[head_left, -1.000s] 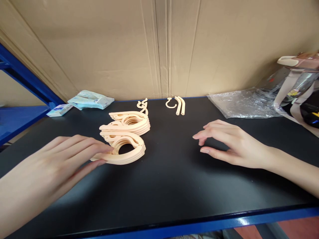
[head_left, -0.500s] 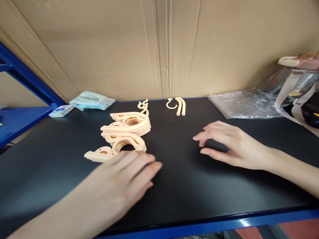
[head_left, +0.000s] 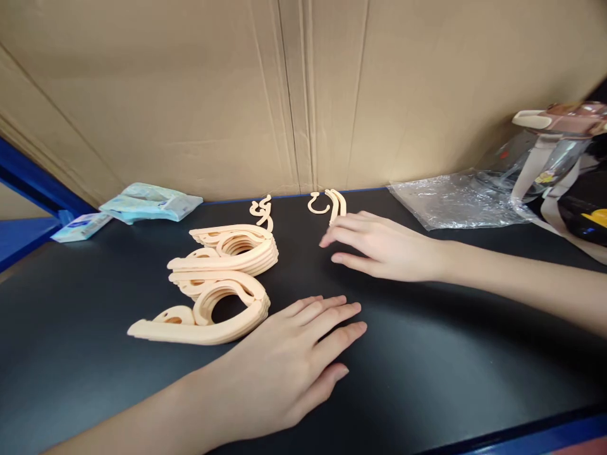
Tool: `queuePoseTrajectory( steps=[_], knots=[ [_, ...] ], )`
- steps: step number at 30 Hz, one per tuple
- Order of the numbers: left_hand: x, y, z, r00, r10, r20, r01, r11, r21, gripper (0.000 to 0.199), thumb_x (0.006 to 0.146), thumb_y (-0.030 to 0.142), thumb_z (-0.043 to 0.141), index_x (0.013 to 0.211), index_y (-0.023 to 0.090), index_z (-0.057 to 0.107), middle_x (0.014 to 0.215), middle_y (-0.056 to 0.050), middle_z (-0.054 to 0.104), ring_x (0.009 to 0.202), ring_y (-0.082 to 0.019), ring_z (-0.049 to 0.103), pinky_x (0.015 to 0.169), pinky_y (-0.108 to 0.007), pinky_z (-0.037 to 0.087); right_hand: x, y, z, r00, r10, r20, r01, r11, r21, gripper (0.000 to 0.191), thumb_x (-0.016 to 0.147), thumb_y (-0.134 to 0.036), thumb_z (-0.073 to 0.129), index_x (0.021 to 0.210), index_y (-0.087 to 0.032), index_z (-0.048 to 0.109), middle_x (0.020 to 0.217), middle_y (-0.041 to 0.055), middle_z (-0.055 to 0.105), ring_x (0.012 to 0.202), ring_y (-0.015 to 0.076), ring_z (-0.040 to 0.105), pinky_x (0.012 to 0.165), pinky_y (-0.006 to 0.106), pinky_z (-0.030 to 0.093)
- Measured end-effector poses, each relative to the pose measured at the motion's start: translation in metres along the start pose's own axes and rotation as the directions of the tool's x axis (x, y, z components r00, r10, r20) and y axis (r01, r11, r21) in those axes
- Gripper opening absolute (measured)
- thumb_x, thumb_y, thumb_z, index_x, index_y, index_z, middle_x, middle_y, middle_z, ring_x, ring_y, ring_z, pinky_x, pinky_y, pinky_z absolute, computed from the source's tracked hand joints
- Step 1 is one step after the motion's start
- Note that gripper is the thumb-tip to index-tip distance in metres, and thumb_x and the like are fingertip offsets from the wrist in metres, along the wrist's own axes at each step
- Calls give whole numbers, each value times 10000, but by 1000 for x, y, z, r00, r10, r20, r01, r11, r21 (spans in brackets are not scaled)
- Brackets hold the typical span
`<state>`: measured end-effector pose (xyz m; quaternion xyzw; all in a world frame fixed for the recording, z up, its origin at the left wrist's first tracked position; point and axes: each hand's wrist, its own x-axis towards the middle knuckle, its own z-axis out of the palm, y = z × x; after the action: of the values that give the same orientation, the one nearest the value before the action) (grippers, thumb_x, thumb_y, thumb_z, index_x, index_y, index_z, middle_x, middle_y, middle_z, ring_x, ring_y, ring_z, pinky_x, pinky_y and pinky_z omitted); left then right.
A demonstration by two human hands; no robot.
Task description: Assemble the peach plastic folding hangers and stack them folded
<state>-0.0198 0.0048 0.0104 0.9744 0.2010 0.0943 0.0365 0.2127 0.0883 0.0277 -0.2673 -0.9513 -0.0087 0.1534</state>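
Observation:
Two stacks of cream plastic folding hangers lie side by side on the black table, the farther stack (head_left: 237, 253) touching the nearer stack (head_left: 222, 322). Palm down, my left hand (head_left: 294, 360) is beside the nearer stack with its fingers spread and nothing held. My right hand (head_left: 379, 246) hovers farther back, fingers apart and holding nothing. Just beyond its fingertips lie two curved cream bars (head_left: 336, 203), partly hidden by the hand, and a loose cream hook (head_left: 317, 203). More hook pieces (head_left: 262, 210) rest behind the stacks.
At the back left are a light-blue tissue pack (head_left: 152, 201) and a smaller pack (head_left: 81, 226). A clear plastic bag (head_left: 455, 199) lies at the back right, near a strapped transparent bottle (head_left: 559, 151). Cardboard (head_left: 190, 95) stands behind the table (head_left: 427, 379).
My left hand has moved right, uncovering the nearer stack, and its fingers have spread. My right hand has moved left and away from me, towards the curved bars. The camera view has shifted slightly.

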Motion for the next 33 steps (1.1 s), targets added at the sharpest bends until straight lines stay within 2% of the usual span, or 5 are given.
queuePoseTrajectory(
  steps=[7, 12, 18, 24, 33],
  knots=[
    [-5, -2, 1, 999, -27, 18, 28, 997, -70, 380, 1048, 269, 415, 1393, 174, 545, 1502, -46, 550, 1374, -233, 520, 1135, -421, 461, 108, 16, 30, 995, -23, 92, 43, 973, -227, 432, 950, -4, 391, 1341, -79, 558, 1294, 196, 596, 1145, 300, 611, 946, 470, 498],
    [-6, -2, 1, 999, -36, 39, 40, 995, -94, 373, 1049, 263, 403, 1376, 169, 555, 1491, -59, 559, 1375, -233, 518, 1134, -435, 465, 131, 27, 48, 988, -57, 146, 85, 977, -197, 493, 879, 30, 472, 1330, -131, 591, 1337, 170, 603, 1105, 285, 649, 855, 416, 544],
    [-6, -1, 3, 999, -43, 25, 46, 991, -129, 373, 1041, 259, 426, 1381, 171, 552, 1490, -68, 559, 1377, -237, 515, 1146, -439, 451, 91, 28, 40, 990, -69, 124, 89, 983, -160, 393, 896, 2, 453, 1192, -115, 682, 1289, 154, 664, 1054, 260, 696, 823, 387, 575],
    [-5, -2, 0, 999, -51, -12, 49, 990, -130, 355, 1034, 244, 448, 1361, 175, 567, 1456, -82, 590, 1341, -243, 550, 1122, -428, 474, 19, 10, 26, 993, -66, 96, 80, 985, -154, 480, 888, -13, 424, 1326, -70, 611, 1439, 162, 584, 1211, 270, 652, 898, 418, 609],
    [-2, 1, 13, 979, -132, -153, 117, 988, -101, 372, 1020, 187, 426, 1382, 176, 512, 1466, -100, 548, 1403, -246, 455, 1128, -440, 464, -67, -19, 2, 998, -60, 29, 55, 990, 130, 417, 927, -26, 418, 1267, -109, 643, 1452, 146, 575, 1315, 204, 584, 1069, 355, 535]
  ],
)
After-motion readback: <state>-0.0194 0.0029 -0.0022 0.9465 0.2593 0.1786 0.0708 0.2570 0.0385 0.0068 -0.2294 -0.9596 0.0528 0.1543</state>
